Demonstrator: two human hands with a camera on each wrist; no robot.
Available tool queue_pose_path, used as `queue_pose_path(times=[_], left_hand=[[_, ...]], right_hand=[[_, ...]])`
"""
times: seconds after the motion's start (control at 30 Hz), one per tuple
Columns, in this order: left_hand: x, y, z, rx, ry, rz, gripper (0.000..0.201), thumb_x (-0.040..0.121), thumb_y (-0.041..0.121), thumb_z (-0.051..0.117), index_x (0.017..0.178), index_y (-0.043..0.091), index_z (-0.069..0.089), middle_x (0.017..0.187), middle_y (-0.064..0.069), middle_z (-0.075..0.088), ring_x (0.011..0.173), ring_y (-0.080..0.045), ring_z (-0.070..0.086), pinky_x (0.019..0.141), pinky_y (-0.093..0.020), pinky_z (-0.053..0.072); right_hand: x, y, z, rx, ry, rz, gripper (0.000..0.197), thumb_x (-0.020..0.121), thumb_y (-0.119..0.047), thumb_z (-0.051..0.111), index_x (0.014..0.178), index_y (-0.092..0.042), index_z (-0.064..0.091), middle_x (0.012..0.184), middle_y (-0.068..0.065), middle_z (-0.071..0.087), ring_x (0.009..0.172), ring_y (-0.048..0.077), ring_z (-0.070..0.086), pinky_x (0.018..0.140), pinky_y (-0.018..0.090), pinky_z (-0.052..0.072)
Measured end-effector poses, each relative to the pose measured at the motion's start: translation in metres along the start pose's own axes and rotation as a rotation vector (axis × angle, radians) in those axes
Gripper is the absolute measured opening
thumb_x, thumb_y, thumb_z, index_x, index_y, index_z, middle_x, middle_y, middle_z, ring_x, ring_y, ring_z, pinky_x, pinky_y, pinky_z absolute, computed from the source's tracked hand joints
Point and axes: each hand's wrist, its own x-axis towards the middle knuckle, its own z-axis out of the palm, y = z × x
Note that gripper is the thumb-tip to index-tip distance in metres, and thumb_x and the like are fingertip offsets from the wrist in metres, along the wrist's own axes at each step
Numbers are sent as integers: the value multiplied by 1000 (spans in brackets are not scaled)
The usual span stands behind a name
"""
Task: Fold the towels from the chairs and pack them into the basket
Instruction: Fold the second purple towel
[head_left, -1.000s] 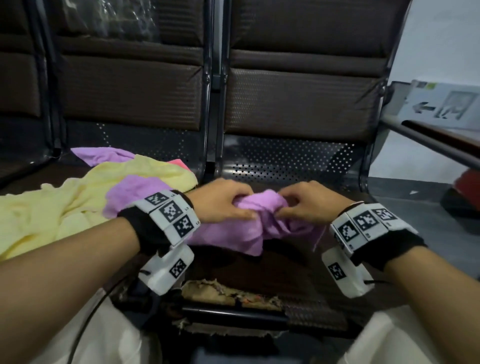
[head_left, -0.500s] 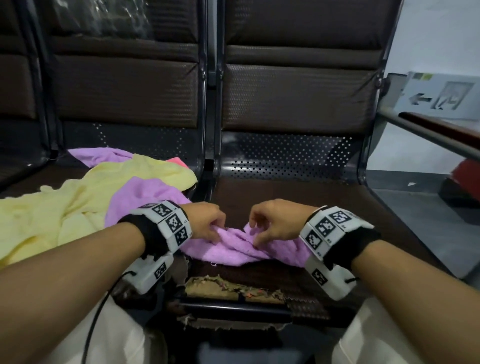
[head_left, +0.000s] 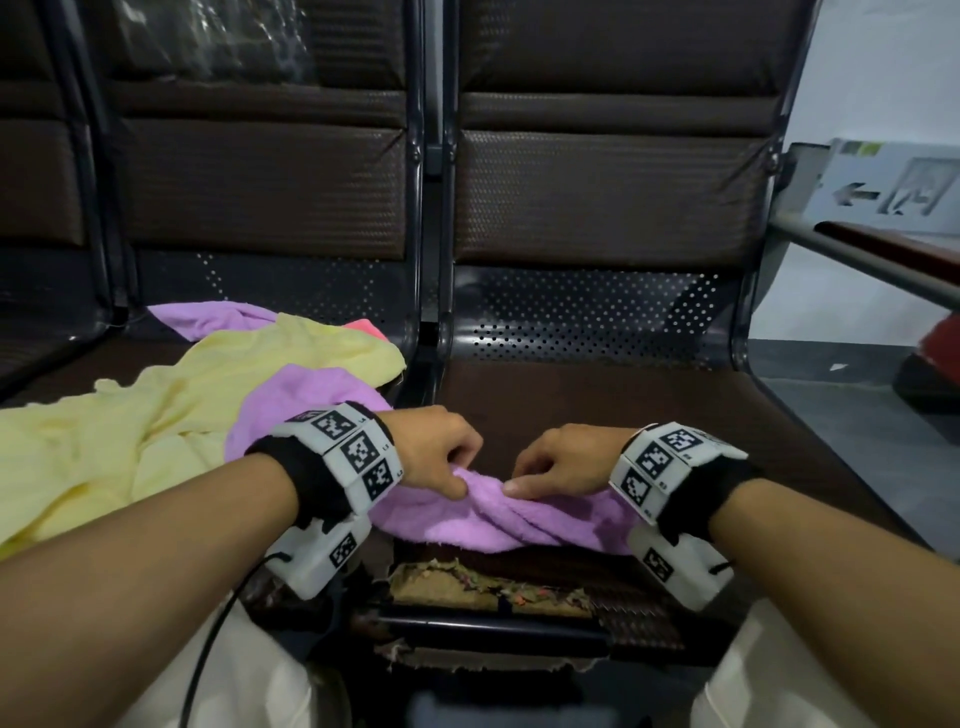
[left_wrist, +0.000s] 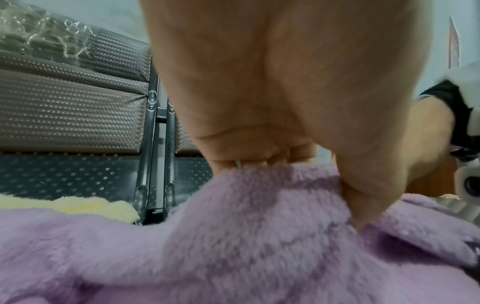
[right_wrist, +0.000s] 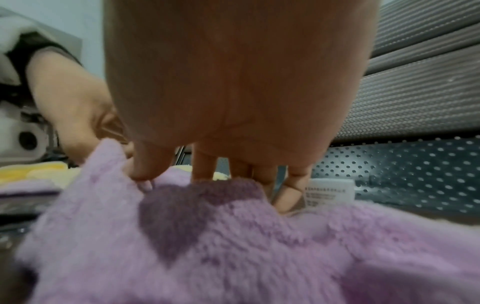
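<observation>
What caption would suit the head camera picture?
Both hands, left hand and right hand, pinch a purple towel on a chair seat.

far right, a grey sign (head_left: 891, 189) with a black arrow pointing left leans against the white wall (head_left: 872, 67). a grey rail (head_left: 862, 257) with a dark red top runs diagonally just near of the sign. clear plastic wrap (head_left: 208, 36) covers the far-left backrest top. torn padding (head_left: 488, 584) shows at the near seat edge. grey floor (head_left: 852, 415) lies right, a red object (head_left: 943, 338) at the frame edge.
</observation>
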Motion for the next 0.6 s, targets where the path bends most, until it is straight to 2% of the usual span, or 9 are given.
queue_pose_path(times=[0.07, 0.1, 0.17, 0.23, 0.33, 0.4, 0.47, 0.53, 0.6], left_hand=[[-1, 1, -5, -35, 46, 21, 21, 79, 23, 65, 67, 20, 48, 64, 6, 49, 59, -11, 44, 58, -25, 38], [-1, 1, -8, -45, 78, 37, 21, 79, 23, 65, 67, 20, 47, 64, 5, 49, 59, -11, 43, 57, -25, 38], [-3, 2, -15, -67, 179, 64, 22, 80, 20, 62, 66, 21, 45, 62, 6, 47, 58, -11, 41, 56, -24, 36], [-6, 1, -23, -124, 316, 70, 24, 81, 18, 62, 66, 22, 43, 60, 8, 45, 56, -10, 39, 55, -22, 33], [-11, -1, -32, -296, 418, 55, 23, 85, 22, 65, 70, 21, 47, 58, 9, 50, 55, -7, 42, 55, -21, 35], [-16, 0, -35, -417, 442, 75, 19, 84, 24, 67, 75, 17, 53, 62, 3, 59, 58, -8, 49, 58, -23, 41], [-19, 5, -35, -496, 494, 109, 16, 82, 20, 70, 80, 10, 57, 71, -5, 65, 64, -10, 55, 64, -28, 46], [-20, 9, -33, -538, 471, 148, 16, 80, 16, 72, 85, 5, 61, 77, -6, 67, 69, -11, 57, 69, -28, 49], [-20, 14, -25, -530, 252, 171, 18, 83, 17, 70, 93, 4, 65, 82, -4, 68, 71, -11, 59, 71, -25, 50]], right_hand=[[-4, -1, -1, 53, -10, -38, 21, 90, -43, 58, 88, -25, 67, 76, -14, 62, 70, 2, 54, 71, 22, 42], [-6, -1, -1, 47, 2, -54, 15, 90, -34, 59, 85, -23, 68, 74, -12, 61, 67, 2, 52, 71, 23, 41], [-9, 0, -5, 9, 87, -68, 14, 90, -24, 56, 84, -20, 68, 84, -5, 64, 74, 8, 55, 74, 26, 43], [-13, 4, -11, -1, 240, -62, 16, 92, -24, 52, 86, -20, 67, 90, -4, 63, 81, 12, 56, 76, 25, 42], [-22, 10, -22, 82, 413, -47, 17, 94, -26, 52, 80, -25, 61, 82, -10, 60, 78, 12, 55, 71, 23, 37], [-27, 12, -27, 154, 511, -52, 16, 94, -28, 54, 82, -25, 65, 82, -10, 63, 79, 10, 59, 72, 22, 40], [-31, 14, -31, 165, 691, -71, 16, 92, -28, 57, 86, -21, 70, 85, -7, 68, 81, 10, 61, 74, 23, 43], [-36, 15, -36, 134, 859, -78, 16, 90, -29, 59, 85, -20, 72, 82, -8, 69, 77, 8, 61, 72, 23, 44], [-42, 17, -37, 90, 823, -87, 15, 89, -30, 60, 82, -23, 71, 77, -11, 68, 71, 5, 60, 68, 21, 42]])
